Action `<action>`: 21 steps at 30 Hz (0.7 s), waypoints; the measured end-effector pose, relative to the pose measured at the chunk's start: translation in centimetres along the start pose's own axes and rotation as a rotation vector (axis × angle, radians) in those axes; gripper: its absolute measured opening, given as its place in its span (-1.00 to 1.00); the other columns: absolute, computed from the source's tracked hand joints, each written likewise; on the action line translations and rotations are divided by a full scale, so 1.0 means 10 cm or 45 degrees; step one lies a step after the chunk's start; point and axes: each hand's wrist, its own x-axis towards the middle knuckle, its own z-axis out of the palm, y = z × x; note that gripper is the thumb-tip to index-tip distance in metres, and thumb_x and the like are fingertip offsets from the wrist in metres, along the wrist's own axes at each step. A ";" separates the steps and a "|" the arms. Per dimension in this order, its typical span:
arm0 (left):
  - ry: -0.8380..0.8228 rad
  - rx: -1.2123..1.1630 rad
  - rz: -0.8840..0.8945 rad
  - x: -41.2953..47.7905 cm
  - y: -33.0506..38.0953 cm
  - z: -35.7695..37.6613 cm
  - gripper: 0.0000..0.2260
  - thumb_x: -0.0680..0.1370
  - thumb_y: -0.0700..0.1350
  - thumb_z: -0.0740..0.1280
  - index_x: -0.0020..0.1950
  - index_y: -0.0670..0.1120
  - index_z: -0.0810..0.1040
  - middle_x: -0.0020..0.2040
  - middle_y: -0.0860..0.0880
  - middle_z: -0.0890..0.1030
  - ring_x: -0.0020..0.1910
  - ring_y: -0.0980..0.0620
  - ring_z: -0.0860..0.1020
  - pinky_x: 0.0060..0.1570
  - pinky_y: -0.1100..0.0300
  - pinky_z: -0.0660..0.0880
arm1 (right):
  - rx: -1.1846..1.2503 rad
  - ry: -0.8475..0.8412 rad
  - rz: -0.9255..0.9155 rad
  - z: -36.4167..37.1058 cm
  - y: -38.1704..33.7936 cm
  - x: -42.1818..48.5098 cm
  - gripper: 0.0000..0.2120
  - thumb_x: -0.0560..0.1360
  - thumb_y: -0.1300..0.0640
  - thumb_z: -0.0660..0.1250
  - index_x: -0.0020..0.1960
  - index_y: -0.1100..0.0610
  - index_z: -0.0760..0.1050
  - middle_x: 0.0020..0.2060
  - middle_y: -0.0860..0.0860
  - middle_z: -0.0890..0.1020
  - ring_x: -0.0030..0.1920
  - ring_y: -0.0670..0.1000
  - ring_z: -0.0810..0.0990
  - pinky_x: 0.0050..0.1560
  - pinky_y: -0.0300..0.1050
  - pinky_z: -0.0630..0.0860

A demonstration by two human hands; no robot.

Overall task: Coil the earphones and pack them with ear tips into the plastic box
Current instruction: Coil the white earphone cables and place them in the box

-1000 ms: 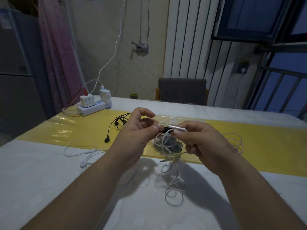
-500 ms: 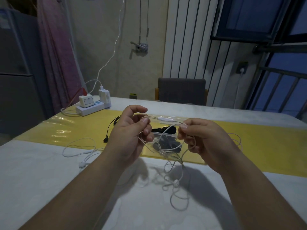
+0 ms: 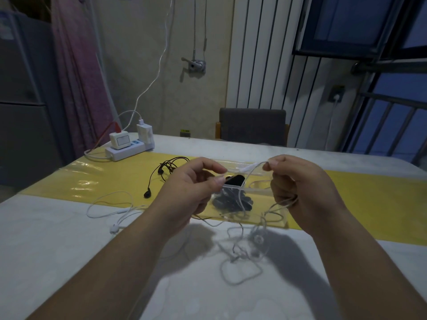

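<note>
Head view, hands at centre frame. We see the left hand (image 3: 191, 190) pinching the white earphones (image 3: 248, 168) between thumb and forefinger, while the right hand (image 3: 300, 188) pinches the same cable at its fingertips, with its lower fingers curled round further strands. A short span of cable, carrying the thicker white in-line piece, runs between the two hands above the table (image 3: 57, 250). The rest of the cable hangs below them and lies in loose loops on the white surface at lower centre, one earbud (image 3: 258, 238) among the loops. Directly behind the hands we find the clear plastic box (image 3: 283, 219), resting on the yellow strip (image 3: 92, 181); the dark ear tips (image 3: 228, 202) lie heaped inside it. Left of centre, a pair of black earphones (image 3: 166, 167) lies on the strip, and a second white set (image 3: 115, 205) lies nearer the lower left. A power strip (image 3: 129, 151) with plugged chargers occupies the upper left of the table, and a chair (image 3: 251, 125) stands beyond the far edge.
</note>
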 end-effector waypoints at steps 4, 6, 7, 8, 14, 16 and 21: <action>-0.179 0.301 -0.088 -0.03 -0.01 0.01 -0.93 0.37 -0.11 0.45 -0.26 -0.06 0.59 -0.48 0.05 0.45 -0.52 0.14 0.29 -0.50 0.30 0.15 | -0.098 0.170 -0.137 0.01 0.03 0.02 -0.80 0.56 0.25 0.22 -0.23 0.21 0.50 -0.58 -0.07 0.24 -0.52 -0.07 0.19 -0.41 -0.13 0.14; -0.210 0.407 -0.078 -0.03 -0.03 -0.02 -0.85 0.35 -0.08 0.45 -0.38 -0.04 0.53 -0.50 0.08 0.44 -0.49 0.12 0.29 -0.46 0.27 0.23 | -0.124 0.203 -0.191 0.01 0.03 0.03 -0.80 0.55 0.25 0.24 -0.23 0.22 0.52 -0.58 -0.07 0.28 -0.50 -0.07 0.24 -0.36 -0.11 0.21; -0.214 0.396 -0.038 -0.02 -0.03 -0.03 -0.82 0.34 -0.09 0.46 -0.41 -0.04 0.52 -0.49 0.06 0.44 -0.47 0.11 0.31 -0.43 0.28 0.27 | -0.115 0.210 -0.212 0.01 0.02 0.03 -0.80 0.55 0.25 0.24 -0.23 0.22 0.52 -0.59 -0.08 0.29 -0.50 -0.06 0.25 -0.34 -0.11 0.23; -0.213 0.351 0.012 -0.01 -0.03 -0.04 -0.82 0.32 -0.10 0.47 -0.42 -0.03 0.51 -0.47 0.02 0.46 -0.45 0.10 0.33 -0.40 0.29 0.31 | -0.092 0.208 -0.218 0.01 0.00 0.02 -0.80 0.56 0.26 0.24 -0.23 0.22 0.51 -0.60 -0.09 0.28 -0.51 -0.06 0.25 -0.35 -0.11 0.23; -0.090 -0.271 0.078 0.03 -0.04 -0.06 -0.82 0.52 -0.16 0.30 -0.30 -0.09 0.46 -0.49 -0.05 0.34 -0.50 -0.02 0.40 -0.36 0.12 0.47 | 0.000 0.052 -0.063 -0.05 -0.07 0.00 -0.81 0.58 0.26 0.17 -0.18 0.21 0.45 -0.60 -0.09 0.18 -0.58 -0.09 0.09 -0.52 -0.24 0.07; -0.016 -0.244 0.048 0.03 -0.04 -0.04 -0.82 0.55 -0.12 0.30 -0.26 -0.09 0.43 -0.46 -0.04 0.25 -0.56 0.03 0.26 -0.51 0.23 0.32 | -0.004 0.035 -0.041 -0.06 -0.05 0.01 -0.82 0.58 0.26 0.17 -0.18 0.22 0.46 -0.60 -0.09 0.18 -0.59 -0.09 0.08 -0.52 -0.25 0.05; 0.131 0.142 0.088 0.04 -0.04 -0.03 -0.86 0.55 -0.23 0.31 -0.22 -0.15 0.48 -0.50 0.08 0.30 -0.55 0.12 0.16 -0.54 0.32 0.12 | 0.196 0.048 0.057 -0.12 -0.06 0.03 -0.78 0.55 0.22 0.17 -0.26 0.17 0.42 -0.60 -0.07 0.13 -0.57 -0.08 0.05 -0.49 -0.20 0.00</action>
